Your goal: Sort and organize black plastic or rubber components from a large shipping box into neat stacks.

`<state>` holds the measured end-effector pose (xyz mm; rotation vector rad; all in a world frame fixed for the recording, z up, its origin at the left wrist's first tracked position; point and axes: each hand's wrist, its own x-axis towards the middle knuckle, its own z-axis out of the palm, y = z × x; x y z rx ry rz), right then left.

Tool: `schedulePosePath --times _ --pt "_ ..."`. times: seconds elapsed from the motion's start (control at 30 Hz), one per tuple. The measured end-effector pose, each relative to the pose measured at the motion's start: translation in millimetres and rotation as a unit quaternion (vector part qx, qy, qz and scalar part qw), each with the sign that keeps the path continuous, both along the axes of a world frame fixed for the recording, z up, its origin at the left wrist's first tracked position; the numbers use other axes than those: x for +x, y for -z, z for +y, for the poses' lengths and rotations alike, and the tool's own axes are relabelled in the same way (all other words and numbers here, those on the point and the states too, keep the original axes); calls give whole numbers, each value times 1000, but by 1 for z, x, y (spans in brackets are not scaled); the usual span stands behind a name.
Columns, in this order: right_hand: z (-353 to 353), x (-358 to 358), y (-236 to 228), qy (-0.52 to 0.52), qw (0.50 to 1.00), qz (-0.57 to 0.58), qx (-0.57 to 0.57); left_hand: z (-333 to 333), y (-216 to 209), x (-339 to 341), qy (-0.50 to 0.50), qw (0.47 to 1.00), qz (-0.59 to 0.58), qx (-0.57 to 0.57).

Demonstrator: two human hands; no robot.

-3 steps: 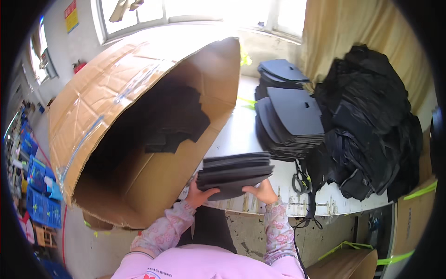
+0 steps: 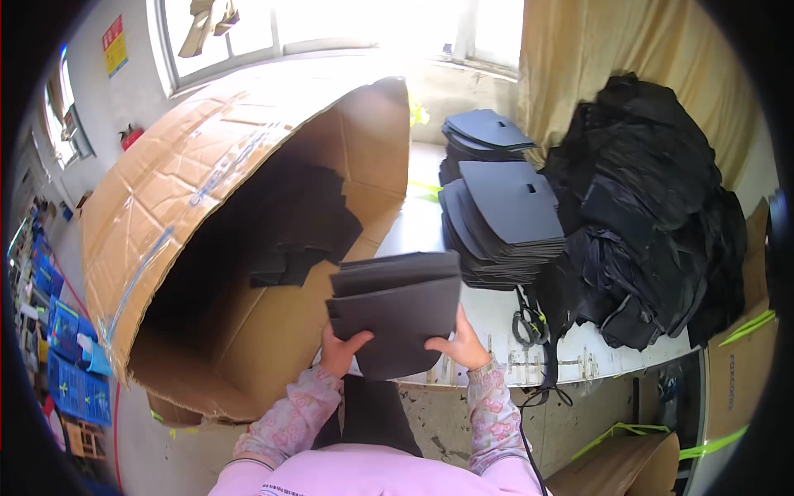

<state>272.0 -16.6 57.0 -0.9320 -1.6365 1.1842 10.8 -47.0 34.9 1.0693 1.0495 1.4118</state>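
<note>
Between my two hands I hold a stack of dark grey flat sheets (image 2: 395, 331) over the front edge of the white table. My left hand (image 2: 341, 350) grips the stack's lower left side, its thumb lying across the front sheet. At the lower right side my right hand (image 2: 463, 341) is closed on the same stack, thumb also in front. The fingers behind the stack are hidden. A large tipped cardboard box (image 2: 273, 331) opens toward me on the left, with black pieces (image 2: 310, 219) inside. Beyond my right hand stand piles of similar grey sheets with small slots (image 2: 513, 198).
A tall heap of black fabric (image 2: 645, 223) covers the table's right side. Black-handled scissors (image 2: 529, 327) lie near the front edge of the white table (image 2: 496, 318). Another open carton (image 2: 628, 471) is below at right. Blue crates (image 2: 78, 384) stand on the floor far left.
The held stack has come up and slightly left, and tilted so that its front sheet shows more fully. Both hands still grip it. The whole view has shifted a little.
</note>
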Motion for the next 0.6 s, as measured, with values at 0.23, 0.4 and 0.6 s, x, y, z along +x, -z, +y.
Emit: schedulePosePath --times 0.23,0.4,0.6 --pt "-27 -15 -51 -66 967 224 -104 25 -58 27 -43 965 -254 53" --pt "-25 -43 -94 98 903 417 35 54 -80 53 18 949 -311 40" --pt "14 7 -150 362 843 227 328 63 -145 63 53 990 -131 27"
